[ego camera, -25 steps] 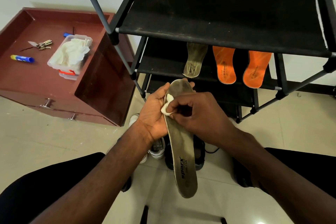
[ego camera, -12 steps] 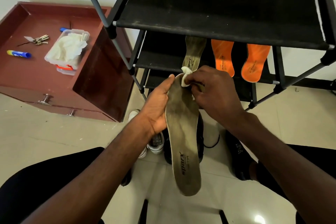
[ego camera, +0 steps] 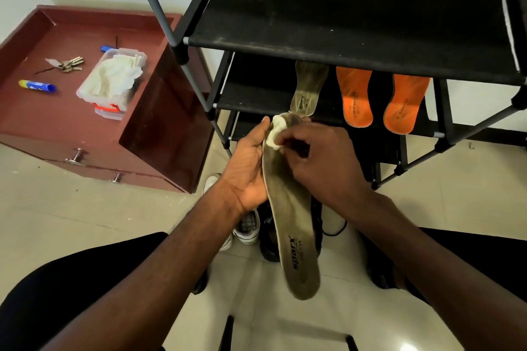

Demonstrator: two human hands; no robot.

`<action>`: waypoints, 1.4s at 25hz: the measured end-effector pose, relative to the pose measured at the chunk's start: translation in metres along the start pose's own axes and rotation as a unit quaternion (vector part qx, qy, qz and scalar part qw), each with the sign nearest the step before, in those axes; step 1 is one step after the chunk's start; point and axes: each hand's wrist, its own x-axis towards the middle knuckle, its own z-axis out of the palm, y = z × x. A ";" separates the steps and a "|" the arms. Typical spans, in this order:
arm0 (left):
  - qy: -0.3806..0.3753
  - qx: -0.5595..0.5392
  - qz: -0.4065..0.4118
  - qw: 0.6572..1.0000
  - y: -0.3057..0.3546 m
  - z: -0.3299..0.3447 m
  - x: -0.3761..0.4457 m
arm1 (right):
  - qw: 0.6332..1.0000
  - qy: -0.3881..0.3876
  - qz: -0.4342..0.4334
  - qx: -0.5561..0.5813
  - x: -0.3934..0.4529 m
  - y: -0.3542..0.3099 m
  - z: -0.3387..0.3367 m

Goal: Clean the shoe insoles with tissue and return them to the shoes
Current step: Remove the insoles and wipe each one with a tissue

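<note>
The olive insole point(ego camera: 291, 216) is up in front of the person, long and flat, toe end pointing away toward the rack, heel end with dark printed lettering hanging nearest the camera. Left hand point(ego camera: 248, 171) has it from the side, palm against its left edge, fingers running up toward the toe and wrapped behind, so that grip is closed on the insole. Right hand point(ego camera: 316, 162) sits on top near the toe, fingers curled tight and pinching a small crumpled white tissue point(ego camera: 275, 135) against the scuffed, matte surface. Tissue is right at the toe's left edge, touching the left fingertips.

Behind them, on the black fabric shelf of the shoe rack point(ego camera: 342, 23), a second olive insole point(ego camera: 309, 85) and two bright orange insoles point(ego camera: 355, 97) lie heel-forward. Down on the pale tiled floor, white sneakers point(ego camera: 248, 226) and a dark shoe point(ego camera: 269, 239) sit under the held insole. On the reddish-brown tabletop point(ego camera: 42, 117) to the left, a clear plastic box of white tissues point(ego camera: 114, 80).
</note>
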 end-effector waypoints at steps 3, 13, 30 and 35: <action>-0.031 0.007 -0.002 0.999 0.002 -0.002 0.000 | 0.994 -0.100 0.001 0.051 -0.008 -0.011 -0.003; -0.004 -0.012 0.000 1.000 -0.002 -0.004 0.005 | 0.997 -0.070 -0.023 -0.037 -0.016 -0.012 0.004; -0.003 -0.038 -0.016 0.999 -0.002 0.002 -0.002 | 0.999 0.000 0.001 -0.036 -0.009 -0.005 0.012; -0.007 -0.008 -0.012 1.000 -0.002 0.004 -0.006 | 0.983 0.004 -0.007 -0.186 -0.009 0.003 -0.001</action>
